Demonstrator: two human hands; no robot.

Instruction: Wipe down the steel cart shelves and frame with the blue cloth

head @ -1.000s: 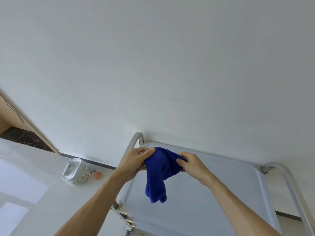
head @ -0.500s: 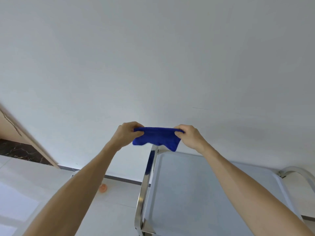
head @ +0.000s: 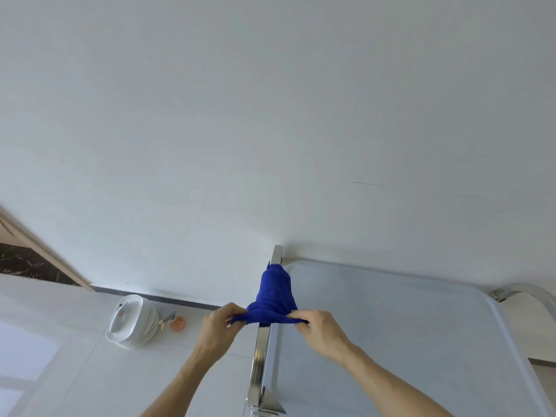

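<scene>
Right now the deep-blue terry cloth [head: 275, 293] lies draped over the shiny steel side rail [head: 261, 353] of the steel cart's pale top shelf [head: 391, 341]. Left hand [head: 218, 326] and right hand [head: 320, 328] each pinch a near corner, stretching the cloth's edge across the rail. A stack of white plates [head: 132, 320] sits on the floor.

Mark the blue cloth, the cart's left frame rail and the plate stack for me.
blue cloth [head: 274, 291]: head view, middle of the draped fabric.
left frame rail [head: 259, 356]: head view, bare steel below the cloth.
plate stack [head: 132, 319]: head view, top plate's face.
</scene>
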